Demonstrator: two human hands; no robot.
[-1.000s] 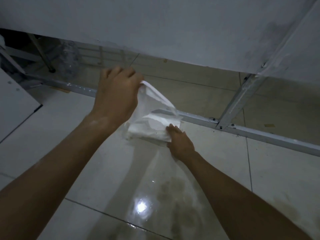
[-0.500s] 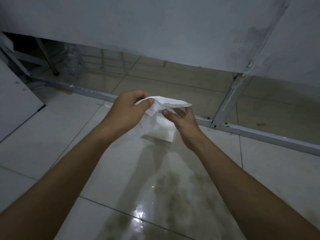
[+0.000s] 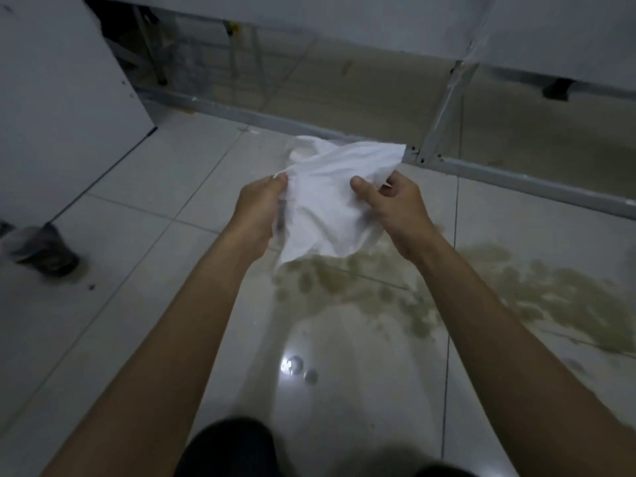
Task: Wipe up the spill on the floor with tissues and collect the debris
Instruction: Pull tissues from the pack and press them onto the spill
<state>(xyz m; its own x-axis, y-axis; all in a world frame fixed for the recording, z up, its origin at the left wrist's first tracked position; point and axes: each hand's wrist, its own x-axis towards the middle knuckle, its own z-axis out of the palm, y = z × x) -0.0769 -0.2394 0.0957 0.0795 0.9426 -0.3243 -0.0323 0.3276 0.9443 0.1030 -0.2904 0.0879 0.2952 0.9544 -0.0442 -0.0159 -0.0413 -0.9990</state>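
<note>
A crumpled white tissue (image 3: 330, 201) hangs in the air above the floor, held between both hands. My left hand (image 3: 260, 210) pinches its left edge. My right hand (image 3: 392, 204) grips its right side, thumb on top. Below and to the right, a brownish spill (image 3: 430, 290) spreads over the glossy white tiles. Part of the spill lies under the tissue.
A dark tipped cup (image 3: 44, 249) lies on the tiles at the left. A metal frame rail (image 3: 499, 173) runs across the floor behind the tissue, under a white table. A white panel (image 3: 62, 80) stands at the left. My dark knee (image 3: 234, 449) shows at the bottom.
Both hands have drawn back toward me with the tissue and spread it wider. The view has tilted down, so the spill and the cup now show.
</note>
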